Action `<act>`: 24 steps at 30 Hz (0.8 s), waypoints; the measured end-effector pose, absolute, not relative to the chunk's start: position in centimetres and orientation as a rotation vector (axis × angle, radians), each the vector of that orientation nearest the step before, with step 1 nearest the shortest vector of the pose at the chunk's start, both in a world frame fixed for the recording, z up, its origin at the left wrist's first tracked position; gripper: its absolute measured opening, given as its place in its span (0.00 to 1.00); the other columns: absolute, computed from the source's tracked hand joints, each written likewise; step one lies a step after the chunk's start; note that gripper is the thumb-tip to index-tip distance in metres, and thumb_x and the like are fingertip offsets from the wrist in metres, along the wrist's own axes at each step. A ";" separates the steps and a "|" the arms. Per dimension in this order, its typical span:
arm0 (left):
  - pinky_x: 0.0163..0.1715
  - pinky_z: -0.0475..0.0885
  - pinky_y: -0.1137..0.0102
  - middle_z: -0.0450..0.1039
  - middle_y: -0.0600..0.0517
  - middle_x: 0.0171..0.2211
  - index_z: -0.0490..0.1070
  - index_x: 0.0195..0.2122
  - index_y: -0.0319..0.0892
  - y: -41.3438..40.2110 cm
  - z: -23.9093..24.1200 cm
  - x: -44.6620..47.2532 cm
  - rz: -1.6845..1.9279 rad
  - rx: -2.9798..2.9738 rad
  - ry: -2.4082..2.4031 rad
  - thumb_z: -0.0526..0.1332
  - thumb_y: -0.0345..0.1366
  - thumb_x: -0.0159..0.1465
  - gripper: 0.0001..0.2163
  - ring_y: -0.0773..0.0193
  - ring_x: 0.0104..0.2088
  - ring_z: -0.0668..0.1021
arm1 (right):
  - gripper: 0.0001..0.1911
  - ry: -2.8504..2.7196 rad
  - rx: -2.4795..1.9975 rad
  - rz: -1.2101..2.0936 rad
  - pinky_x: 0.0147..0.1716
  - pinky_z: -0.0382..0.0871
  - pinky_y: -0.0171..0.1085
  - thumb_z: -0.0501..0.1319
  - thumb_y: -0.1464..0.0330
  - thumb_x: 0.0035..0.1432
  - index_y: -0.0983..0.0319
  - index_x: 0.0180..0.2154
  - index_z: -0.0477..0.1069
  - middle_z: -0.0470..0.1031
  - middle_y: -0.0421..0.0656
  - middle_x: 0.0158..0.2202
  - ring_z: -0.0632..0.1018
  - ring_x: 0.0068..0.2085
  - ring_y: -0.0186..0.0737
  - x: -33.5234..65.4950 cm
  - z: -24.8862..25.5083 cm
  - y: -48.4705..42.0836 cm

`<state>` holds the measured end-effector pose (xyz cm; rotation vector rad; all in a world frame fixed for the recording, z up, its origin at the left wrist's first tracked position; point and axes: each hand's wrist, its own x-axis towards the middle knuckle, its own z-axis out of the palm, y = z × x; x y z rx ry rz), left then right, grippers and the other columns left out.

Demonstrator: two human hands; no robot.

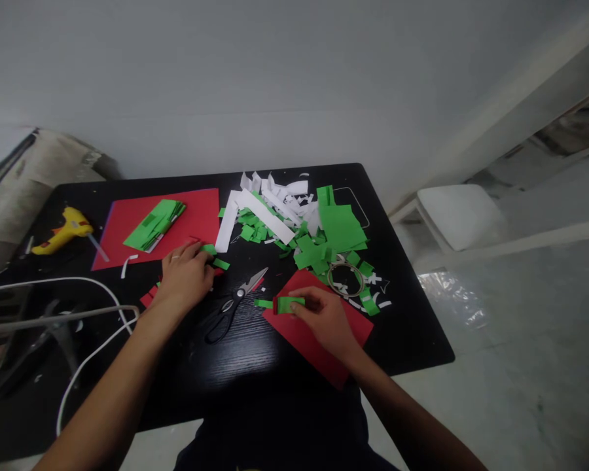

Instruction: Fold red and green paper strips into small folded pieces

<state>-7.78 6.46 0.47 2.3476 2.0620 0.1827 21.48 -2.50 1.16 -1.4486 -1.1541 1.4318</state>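
Observation:
Between the thumb and fingers of my right hand [326, 320] is a green paper strip [285, 305] with a small red paper band around it. The strip is held just above a red paper sheet [319, 327]. My left hand [186, 275] rests palm down on the table with its fingers curled in. Red and green paper pieces [220, 263] show around its fingertips; what lies under the fingers is hidden. Scissors [234, 304] with black handles lie slightly open between the two hands.
Green paper scraps [319, 252] and white paper strips [267, 212] are heaped at the back. A ring-shaped roll [346, 280] lies among them. Folded green paper [154, 226] sits on another red sheet [201, 209]. A yellow glue gun [63, 233] and white cable [73, 281] are at left.

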 end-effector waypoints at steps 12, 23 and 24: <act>0.55 0.75 0.54 0.83 0.44 0.50 0.77 0.48 0.44 4.5 4.0 -7.2 0.600 2.214 2.016 0.54 0.40 0.71 0.14 0.48 0.52 0.82 | 0.09 -1.187 -1.440 1.427 0.45 0.78 0.44 0.67 0.69 0.56 0.60 0.40 0.81 0.85 0.44 0.40 0.84 0.40 0.44 21.1 1.5 -2.4; 0.56 0.69 0.46 0.75 0.35 0.59 0.69 0.66 0.42 8.8 2.1 -4.5 0.256 2.366 2.017 0.54 0.43 0.72 0.23 0.37 0.57 0.76 | 0.08 -1.169 -1.400 1.431 0.47 0.78 0.44 0.68 0.68 0.56 0.60 0.39 0.81 0.85 0.45 0.40 0.84 0.42 0.46 21.2 0.9 -2.6; 0.56 0.69 0.45 0.76 0.35 0.58 0.70 0.65 0.44 8.7 1.9 -4.2 0.217 2.377 2.051 0.55 0.44 0.72 0.22 0.36 0.56 0.76 | 0.07 -1.158 -1.401 1.435 0.47 0.78 0.44 0.68 0.68 0.56 0.60 0.39 0.81 0.85 0.45 0.40 0.84 0.42 0.46 21.3 0.9 -2.6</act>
